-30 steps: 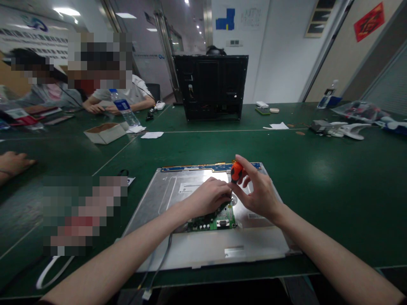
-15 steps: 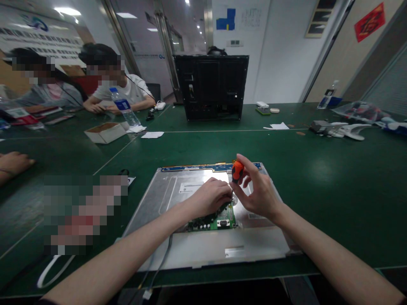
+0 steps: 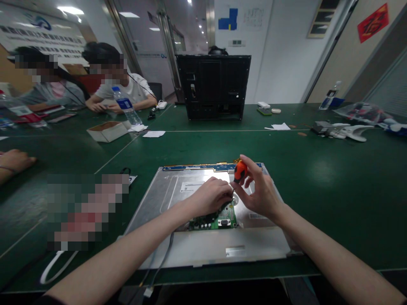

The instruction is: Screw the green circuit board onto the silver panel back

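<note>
A silver metal panel (image 3: 254,250) lies on the green table, with a green circuit board (image 3: 226,216) on it and a blue strip board (image 3: 190,168) along its far edge. My right hand (image 3: 259,186) holds an orange and black screwdriver (image 3: 241,170) between thumb and fingers, its shaft pointing down to the circuit board's far right corner. Beside the shaft tip, my left hand (image 3: 213,195) is closed over the board; its fingertips are partly hidden, and whatever they pinch is too small to make out. A grey cable (image 3: 165,254) runs off the panel's near edge.
Farther back stand a black monitor casing (image 3: 214,87), an open box (image 3: 108,131) and a bottle (image 3: 124,103). Two people sit at the far left; another person's hand (image 3: 17,161) rests at the left edge. White and grey parts (image 3: 340,129) lie at the right.
The screwdriver handle has tilted slightly to the right with my right hand. My left hand stays at the same place on the board. The whole view has shifted a little.
</note>
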`<state>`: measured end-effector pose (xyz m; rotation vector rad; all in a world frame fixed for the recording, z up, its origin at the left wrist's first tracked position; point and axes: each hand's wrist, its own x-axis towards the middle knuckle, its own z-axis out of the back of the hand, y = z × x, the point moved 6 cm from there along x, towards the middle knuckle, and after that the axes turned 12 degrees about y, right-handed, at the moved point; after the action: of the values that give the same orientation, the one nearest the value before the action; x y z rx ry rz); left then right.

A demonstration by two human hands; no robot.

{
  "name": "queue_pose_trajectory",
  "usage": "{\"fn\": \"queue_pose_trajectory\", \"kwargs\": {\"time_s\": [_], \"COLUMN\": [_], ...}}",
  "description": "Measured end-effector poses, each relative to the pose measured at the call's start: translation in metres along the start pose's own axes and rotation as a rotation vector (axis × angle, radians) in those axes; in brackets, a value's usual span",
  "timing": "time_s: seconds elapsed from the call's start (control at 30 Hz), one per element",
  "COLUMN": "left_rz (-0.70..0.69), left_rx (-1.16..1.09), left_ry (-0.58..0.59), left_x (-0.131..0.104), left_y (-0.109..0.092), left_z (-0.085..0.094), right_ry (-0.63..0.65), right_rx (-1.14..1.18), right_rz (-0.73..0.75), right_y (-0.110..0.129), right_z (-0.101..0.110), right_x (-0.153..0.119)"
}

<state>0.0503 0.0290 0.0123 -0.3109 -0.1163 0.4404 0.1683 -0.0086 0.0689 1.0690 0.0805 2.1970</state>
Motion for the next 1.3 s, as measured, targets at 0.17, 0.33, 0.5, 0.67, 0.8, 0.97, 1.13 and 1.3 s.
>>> {"fn": "queue_pose_trajectory", "kwargs": {"time_s": [0.17, 0.33, 0.5, 0.67, 0.8, 0.97, 1.13, 1.3], "left_rz": [0.001, -0.011, -0.016, -0.004, -0.017, -0.005, -0.016, -0.032], "left_rx": [0.01, -0.002, 0.005, 0.015, 0.014, 0.009, -0.004, -0.006], "left_ry": [-0.018, -0.015, 0.008, 0.0, -0.01, 0.023, 0.019, 0.01], "left_x": [0.0015, 0.0024, 0.0029, 0.003, 0.0021, 0.001, 0.0018, 0.0022], "left_y": [-0.0006, -0.0013, -0.0008, -0.0002, 0.0005, 0.0012, -0.0015, -0.0032], "left_z": [-0.0003, 0.0003, -0.0004, -0.0008, -0.0013, -0.0021, 0.0001, 0.0006], "right_ry": [0.006, 0.032, 0.023, 0.014, 0.012, 0.035, 0.057, 0.057], "right_rx": [-0.016, 0.017, 0.029, 0.003, -0.007, 0.023, 0.074, 0.09], "right_rz": [-0.004, -0.004, -0.02, -0.032, -0.053, -0.066, -0.095, -0.089], "right_y": [0.0002, 0.0007, -0.0007, -0.0013, -0.0037, -0.004, -0.0032, -0.0044], "right_z": [-0.0003, -0.0009, -0.0012, -0.0012, -0.0015, -0.0022, -0.0023, -0.0035], "right_x": [0.0, -0.0007, -0.0013, -0.0008, -0.0003, 0.0003, -0.0006, -0.0009]}}
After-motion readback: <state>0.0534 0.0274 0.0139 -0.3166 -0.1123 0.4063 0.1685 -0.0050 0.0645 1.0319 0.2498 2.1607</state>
